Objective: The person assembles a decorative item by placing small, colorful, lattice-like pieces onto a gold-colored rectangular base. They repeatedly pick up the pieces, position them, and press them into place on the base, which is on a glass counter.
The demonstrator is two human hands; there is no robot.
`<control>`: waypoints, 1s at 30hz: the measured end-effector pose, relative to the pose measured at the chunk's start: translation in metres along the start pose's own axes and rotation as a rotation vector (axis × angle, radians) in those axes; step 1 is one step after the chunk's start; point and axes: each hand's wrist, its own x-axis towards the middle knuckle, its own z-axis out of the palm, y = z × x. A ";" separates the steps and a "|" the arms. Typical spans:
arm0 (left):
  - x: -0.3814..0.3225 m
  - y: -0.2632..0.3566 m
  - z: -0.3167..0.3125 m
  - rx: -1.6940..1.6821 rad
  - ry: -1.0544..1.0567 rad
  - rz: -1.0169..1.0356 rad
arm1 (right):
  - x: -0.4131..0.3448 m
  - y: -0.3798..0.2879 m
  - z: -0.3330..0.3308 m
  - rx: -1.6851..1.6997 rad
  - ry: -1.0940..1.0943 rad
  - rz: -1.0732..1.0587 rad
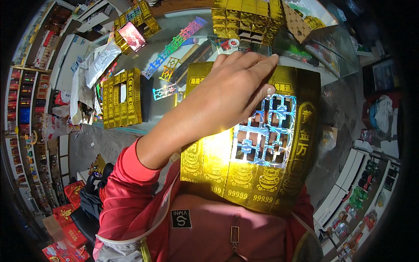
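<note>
A gold foil-paper piece (242, 186) with printed yellow writing and ingot patterns stands tilted against my chest. A silver-blue holographic lattice (262, 160) lies over its front, around cut-out openings. My left hand (244, 78) lies across its upper part, thumb at the lattice's top edge and fingers near the paper's top edge; whether it grips is unclear. Skin shows through the openings, apparently my right hand (246, 137), mostly hidden behind the paper. Beyond, on a glass counter (157, 111), lie a rainbow lattice strip (173, 47), a gold lattice (169, 68) and a silver lattice piece (164, 91).
Folded gold paper pieces stand at the counter's left (121, 101) and far side (248, 16). A lit phone (132, 36) leans on another gold piece. Plastic bags (81, 85) lie at the left edge. Stocked shelves flank both sides; red boxes (70, 216) sit at lower left.
</note>
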 end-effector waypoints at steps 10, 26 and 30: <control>0.007 0.005 0.007 0.001 -0.044 0.001 | -0.026 -0.004 -0.002 -0.089 0.059 -0.037; 0.005 -0.030 0.000 -0.154 -0.176 0.028 | -0.094 -0.019 -0.004 -0.338 0.229 -0.148; 0.005 -0.038 -0.004 -0.190 -0.221 0.070 | -0.105 -0.020 -0.003 -0.380 0.265 -0.170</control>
